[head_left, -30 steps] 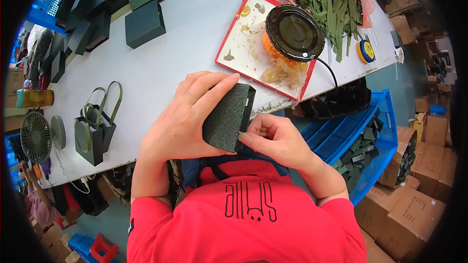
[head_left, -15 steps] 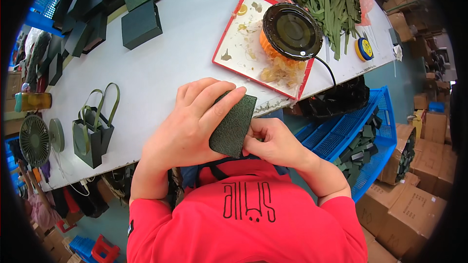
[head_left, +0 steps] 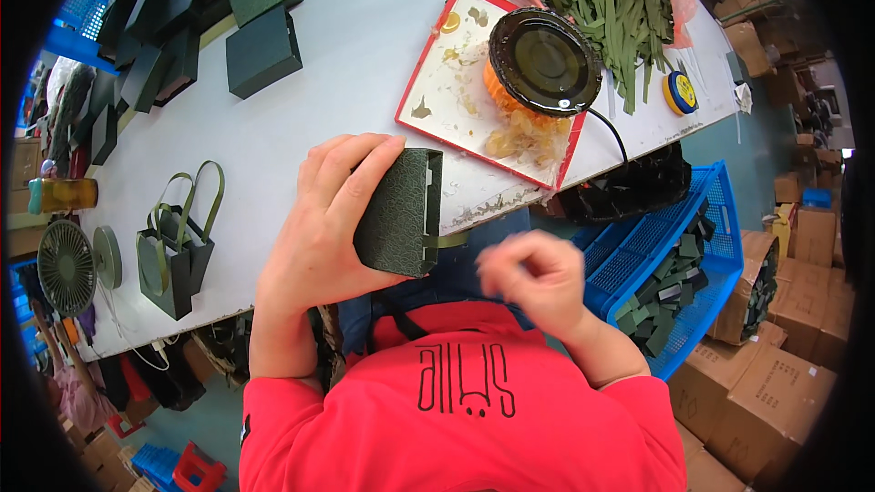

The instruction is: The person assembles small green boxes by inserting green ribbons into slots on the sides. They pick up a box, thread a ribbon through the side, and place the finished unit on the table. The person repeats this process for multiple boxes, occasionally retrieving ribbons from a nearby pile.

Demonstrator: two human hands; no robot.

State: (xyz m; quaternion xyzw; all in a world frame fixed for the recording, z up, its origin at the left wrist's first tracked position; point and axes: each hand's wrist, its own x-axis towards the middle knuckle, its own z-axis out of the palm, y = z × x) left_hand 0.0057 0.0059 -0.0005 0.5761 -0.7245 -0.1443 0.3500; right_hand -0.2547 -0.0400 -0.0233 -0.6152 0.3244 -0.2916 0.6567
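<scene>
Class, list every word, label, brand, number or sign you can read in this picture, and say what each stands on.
Red shirt: large, dark, legible lettering across the chest, upside down in this view; not copied out here.
Brown carton, lower right: printed marks, too small to read.
Blue and yellow round container: marks on its face, too small to read.
Dark green box in the left hand: swirling pattern, no visible text.

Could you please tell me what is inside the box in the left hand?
A green ribbon sticks out at the right side of the dark green box; its walls and the left hand hide most of the inside.
</scene>
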